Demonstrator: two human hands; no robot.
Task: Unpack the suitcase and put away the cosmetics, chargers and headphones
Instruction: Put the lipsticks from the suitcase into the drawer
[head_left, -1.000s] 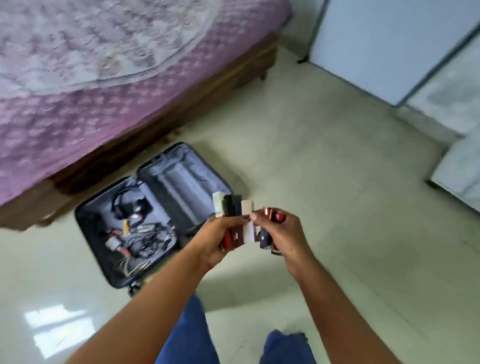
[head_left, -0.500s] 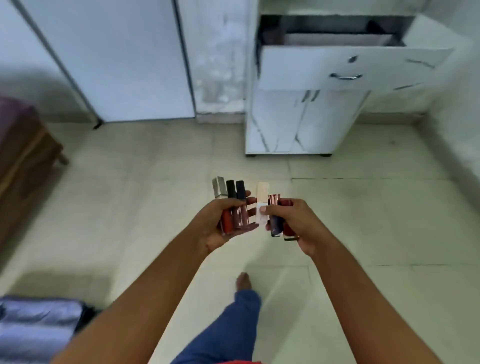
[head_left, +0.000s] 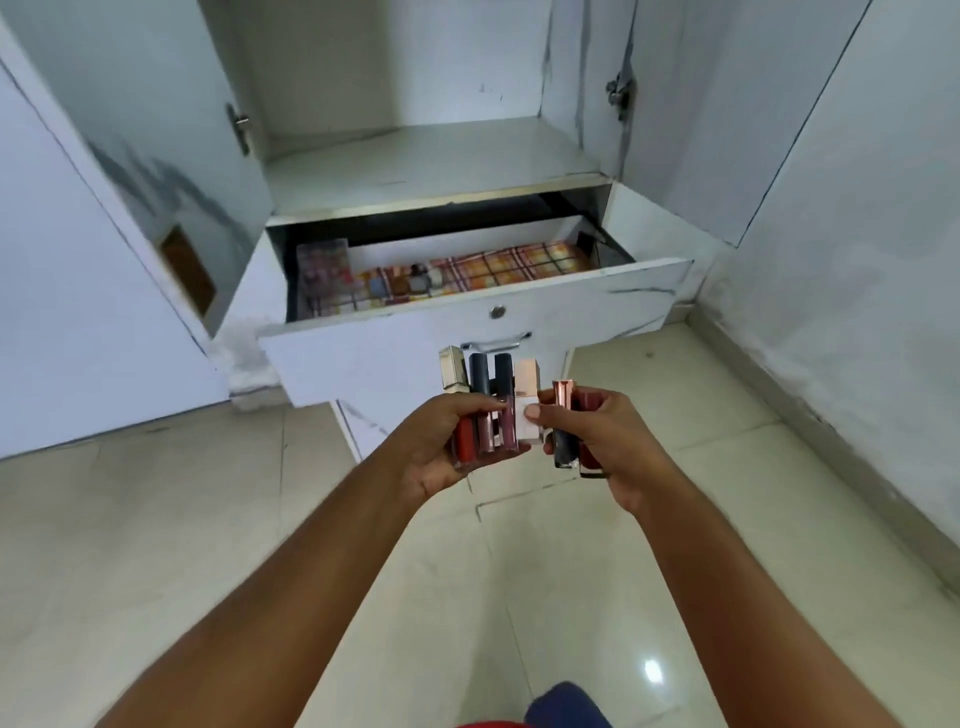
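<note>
Before the open white drawer (head_left: 395, 358), both hands grip small smooth lip-gloss tubes (head_left: 485, 410).
Light, rigid, slippery: left hand (head_left: 441, 447) fingers and right hand (head_left: 602, 441) fingers best clamp mid-barrel.

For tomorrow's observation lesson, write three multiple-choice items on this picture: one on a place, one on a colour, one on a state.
1. Where do the small cosmetic bottles already put away lie?
A. on the floor
B. in the white drawer
C. on the shelf above

2. What colour is the cap of the slim tube in the right hand?
A. rose-gold
B. green
C. blue

3. How is the white drawer?
A. shut
B. taken out
C. pulled open

Key: 1 B, the bottles lie on the checked liner inside the white drawer. 2 A, the slim tube in the right hand has a rose-gold cap. 3 C, its inside shows. The left hand holds a row of lip gloss tubes.
</note>
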